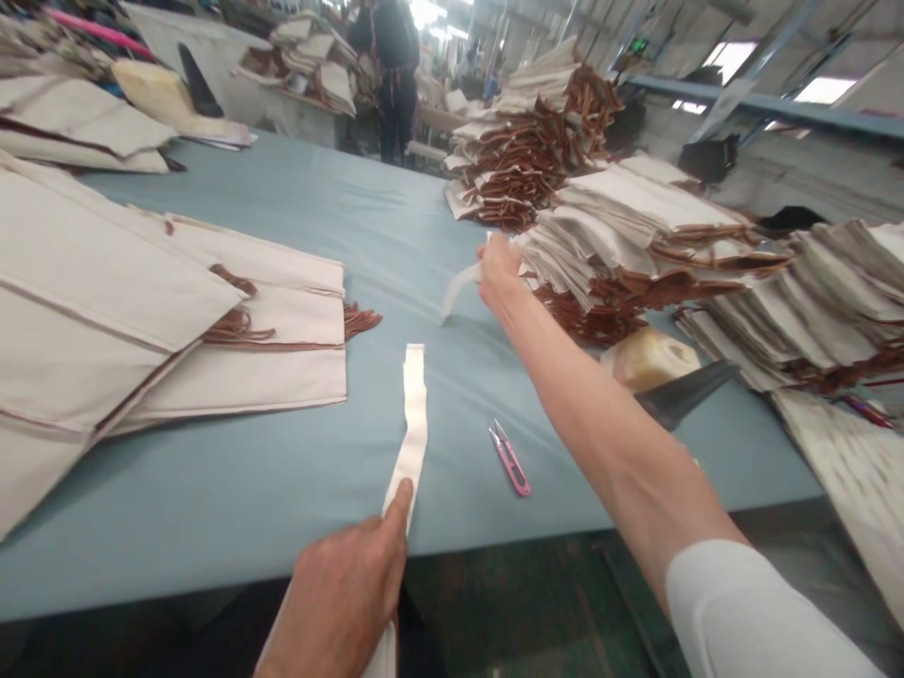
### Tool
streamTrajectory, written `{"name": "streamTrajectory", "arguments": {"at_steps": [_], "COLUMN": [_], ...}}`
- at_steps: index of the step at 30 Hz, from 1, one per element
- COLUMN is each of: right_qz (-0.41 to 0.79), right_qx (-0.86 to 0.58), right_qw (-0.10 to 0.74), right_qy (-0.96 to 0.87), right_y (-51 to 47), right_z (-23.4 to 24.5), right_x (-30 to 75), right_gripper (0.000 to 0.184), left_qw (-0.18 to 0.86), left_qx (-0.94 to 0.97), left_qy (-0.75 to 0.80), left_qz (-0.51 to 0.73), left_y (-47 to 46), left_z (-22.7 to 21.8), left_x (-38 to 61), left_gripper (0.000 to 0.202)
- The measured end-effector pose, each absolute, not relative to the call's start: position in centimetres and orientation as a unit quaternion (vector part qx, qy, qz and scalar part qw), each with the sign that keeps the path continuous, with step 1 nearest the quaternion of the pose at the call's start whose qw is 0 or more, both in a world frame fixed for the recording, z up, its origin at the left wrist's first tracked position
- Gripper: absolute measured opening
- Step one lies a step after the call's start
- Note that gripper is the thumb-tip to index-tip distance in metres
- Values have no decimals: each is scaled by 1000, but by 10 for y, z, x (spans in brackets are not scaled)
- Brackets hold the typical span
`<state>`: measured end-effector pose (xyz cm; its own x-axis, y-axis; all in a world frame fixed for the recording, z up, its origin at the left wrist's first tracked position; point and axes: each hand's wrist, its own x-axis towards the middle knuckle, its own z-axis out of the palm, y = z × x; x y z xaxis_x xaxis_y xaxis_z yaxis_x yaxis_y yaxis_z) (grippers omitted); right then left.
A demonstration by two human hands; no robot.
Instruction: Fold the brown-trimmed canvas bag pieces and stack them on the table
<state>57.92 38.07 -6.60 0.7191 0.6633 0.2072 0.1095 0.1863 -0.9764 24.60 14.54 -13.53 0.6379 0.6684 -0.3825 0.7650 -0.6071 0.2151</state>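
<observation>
Near the table's front edge, my left hand (343, 584) is closed on a cream fabric strip (416, 414), its thumb pressed on top. The far part of that strip lies on the blue table, and its tail hangs below the edge. My right hand (501, 267) reaches far forward with fingers pinched on a thin whitish strip (462, 282), which trails to the left and is slightly blurred. Just beyond this hand stands a stack of cream and brown fabric pieces (636, 226). Pink thread snips (509, 459) lie between my two arms.
Large cream fabric panels (275, 320) with brown fringe cover the left side of the blue table (452, 508). A yellowish thread cone (650, 360) lies under my right forearm's far side. Tall fabric piles (537, 141) rise behind. A person (395, 75) stands in the background.
</observation>
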Motion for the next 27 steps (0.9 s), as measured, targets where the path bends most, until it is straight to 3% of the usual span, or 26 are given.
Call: {"name": "streamTrajectory", "arguments": {"at_steps": [2,6,14,20,24,27], "right_qz": [244,370,584,714,716,700], "right_qx": [-601,-553,-454,-350,-352,-368], "right_qw": [710,709,634,599,603,611], "right_qy": [-274,-235,-226,-90,-25,12], "right_y": [363,304,176,119,95,79], "right_z": [-58,-40,1,19,15,3], "right_x": [550,479,354,281,253,244], "right_gripper": [36,32,38,37,39,39], "left_qw": [197,242,377,577,685,712], "left_qx": [882,860,754,628,520,446], "left_qy": [421,447,504,435,393,394], "left_qz": [-77,38,190,289,327,374], "left_y": [146,143,106,65,36,13], "left_z": [-139,-147,-151,-148,-138,-133], "left_x": [246,238,189,172,162,145], "left_gripper": [57,52,42,59,78,81]}}
